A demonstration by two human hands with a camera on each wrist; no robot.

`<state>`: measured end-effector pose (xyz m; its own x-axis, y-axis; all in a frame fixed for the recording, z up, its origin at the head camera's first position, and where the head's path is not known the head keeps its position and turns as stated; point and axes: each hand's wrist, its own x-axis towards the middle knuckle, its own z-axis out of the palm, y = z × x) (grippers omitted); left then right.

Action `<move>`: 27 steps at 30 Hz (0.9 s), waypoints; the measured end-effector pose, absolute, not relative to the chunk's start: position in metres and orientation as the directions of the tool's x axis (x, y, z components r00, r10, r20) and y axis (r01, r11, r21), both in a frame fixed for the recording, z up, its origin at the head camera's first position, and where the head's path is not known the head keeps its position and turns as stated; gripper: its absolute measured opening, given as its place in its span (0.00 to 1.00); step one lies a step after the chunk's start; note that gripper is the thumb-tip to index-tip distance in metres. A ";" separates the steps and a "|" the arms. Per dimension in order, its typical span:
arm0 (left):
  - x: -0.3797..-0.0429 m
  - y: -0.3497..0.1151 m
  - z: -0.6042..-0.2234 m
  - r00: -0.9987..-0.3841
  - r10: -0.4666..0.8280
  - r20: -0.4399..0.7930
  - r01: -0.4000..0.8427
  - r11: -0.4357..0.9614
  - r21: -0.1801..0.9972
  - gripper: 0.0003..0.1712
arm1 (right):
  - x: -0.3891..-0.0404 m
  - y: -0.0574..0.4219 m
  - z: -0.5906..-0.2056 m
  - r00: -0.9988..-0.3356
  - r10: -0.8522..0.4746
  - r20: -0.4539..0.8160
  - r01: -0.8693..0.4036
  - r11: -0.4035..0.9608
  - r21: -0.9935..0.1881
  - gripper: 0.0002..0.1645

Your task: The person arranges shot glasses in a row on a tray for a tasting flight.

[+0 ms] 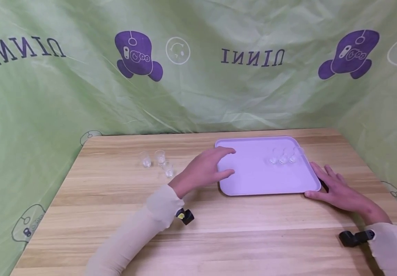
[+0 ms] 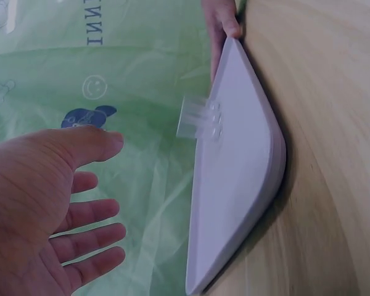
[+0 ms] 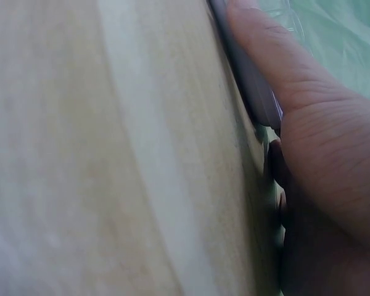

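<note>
A pale purple tray (image 1: 253, 180) lies on the wooden table. Three small clear glasses (image 1: 283, 157) stand in a row on its right part; in the left wrist view these glasses (image 2: 214, 120) appear close together. My left hand (image 1: 205, 166) hovers at the tray's left edge, thumb and fingers apart with nothing between them. Around the tray's front right corner is my right hand (image 1: 338, 191), its thumb (image 3: 277, 55) along the front edge and its fingers spread by the right side. Three more clear glasses (image 1: 160, 157) stand on the table, left of my left hand.
The wooden table (image 1: 219, 237) reaches back to a green printed cloth (image 1: 198, 99) that hangs behind it and at both sides. Small black cameras (image 1: 355, 237) are strapped at both wrists, over light sleeves.
</note>
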<state>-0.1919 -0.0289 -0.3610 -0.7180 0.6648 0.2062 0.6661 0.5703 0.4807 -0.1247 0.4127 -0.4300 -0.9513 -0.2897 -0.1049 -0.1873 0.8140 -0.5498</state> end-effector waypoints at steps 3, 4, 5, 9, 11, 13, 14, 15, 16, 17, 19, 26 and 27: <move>-0.191 -0.044 -0.358 -0.724 0.648 0.237 0.672 0.583 0.457 0.31 | -0.125 0.412 -0.431 -0.951 -0.291 -0.103 -0.189 0.814 -0.550 0.61; -0.191 -0.050 -0.357 -0.727 0.640 0.250 0.672 0.587 0.452 0.30 | -0.126 0.412 -0.431 -0.951 -0.291 -0.104 -0.189 0.814 -0.550 0.61; -0.190 -0.055 -0.357 -0.731 0.629 0.264 0.671 0.591 0.448 0.29 | -0.126 0.412 -0.431 -0.951 -0.292 -0.103 -0.190 0.813 -0.551 0.61; -0.191 -0.074 -0.354 -0.739 0.598 0.309 0.669 0.599 0.440 0.27 | -0.125 0.414 -0.429 -0.952 -0.284 -0.112 -0.179 0.815 -0.552 0.61; -0.191 -0.082 -0.352 -0.746 0.582 0.324 0.663 0.601 0.447 0.27 | -0.125 0.415 -0.427 -0.953 -0.281 -0.114 -0.175 0.818 -0.548 0.61; -0.191 -0.090 -0.350 -0.756 0.564 0.332 0.653 0.608 0.452 0.27 | -0.124 0.415 -0.426 -0.953 -0.278 -0.117 -0.173 0.822 -0.542 0.61; -0.191 -0.094 -0.349 -0.762 0.554 0.335 0.646 0.615 0.452 0.27 | -0.124 0.415 -0.426 -0.953 -0.280 -0.116 -0.176 0.823 -0.540 0.61; -0.191 -0.099 -0.349 -0.768 0.544 0.338 0.640 0.621 0.453 0.27 | -0.124 0.415 -0.426 -0.952 -0.280 -0.121 -0.175 0.825 -0.538 0.61; -0.190 -0.104 -0.348 -0.773 0.536 0.339 0.633 0.627 0.453 0.27 | -0.124 0.414 -0.427 -0.952 -0.282 -0.123 -0.175 0.825 -0.538 0.61; -0.190 -0.110 -0.348 -0.778 0.529 0.339 0.628 0.634 0.452 0.27 | -0.125 0.414 -0.427 -0.951 -0.283 -0.125 -0.174 0.825 -0.538 0.61; -0.190 -0.120 -0.347 -0.785 0.517 0.343 0.620 0.645 0.447 0.27 | -0.125 0.413 -0.428 -0.951 -0.282 -0.127 -0.172 0.823 -0.541 0.61; -0.188 -0.159 -0.348 -0.819 0.460 0.343 0.574 0.656 0.490 0.28 | -0.125 0.412 -0.429 -0.951 -0.290 -0.112 -0.185 0.816 -0.548 0.61; -0.188 -0.165 -0.348 -0.825 0.450 0.342 0.565 0.654 0.503 0.28 | -0.124 0.412 -0.429 -0.950 -0.292 -0.110 -0.187 0.815 -0.548 0.61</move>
<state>-0.1877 -0.1648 -0.3482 -0.8250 0.4501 0.3416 0.5651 0.6543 0.5025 -0.1245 0.4116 -0.4294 -0.9501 -0.2918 -0.1100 -0.1868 0.8151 -0.5484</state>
